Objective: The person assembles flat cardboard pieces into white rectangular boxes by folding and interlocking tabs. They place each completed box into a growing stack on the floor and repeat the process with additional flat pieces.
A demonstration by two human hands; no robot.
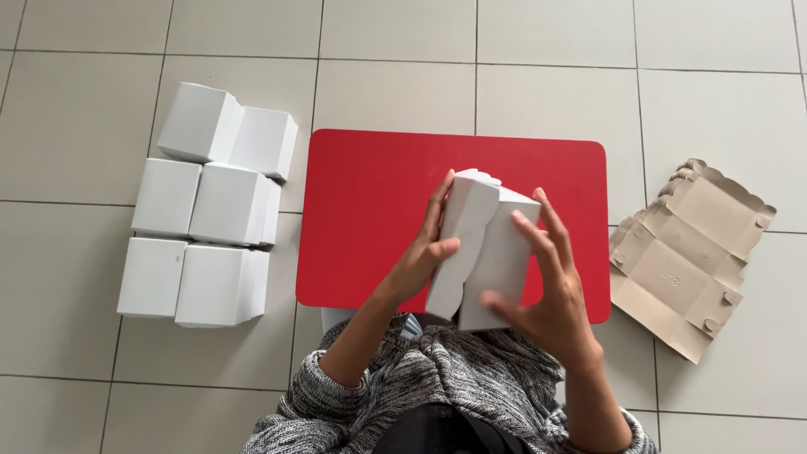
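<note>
Both hands grip a white box above the red surface's (pixel 370 193) near edge: left hand (pixel 423 256) grasps the scalloped lid (pixel 461 244), right hand (pixel 546 298) steadies the box (pixel 504 252). Folding looks nearly finished; closing the lid calls for tucking its flap.

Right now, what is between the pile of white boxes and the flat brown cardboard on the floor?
In the head view, the red table lies between the white boxes and the flat cardboard, with both hands holding a white box over it.

— How's the light where I'm working?
— Bright, even daylight. Soft shadows only, under my hands and beside the white boxes (pixel 202 206).
— Any glare or blur?
— None; the red counter (pixel 370 193) stays matte, everything sharp.
</note>
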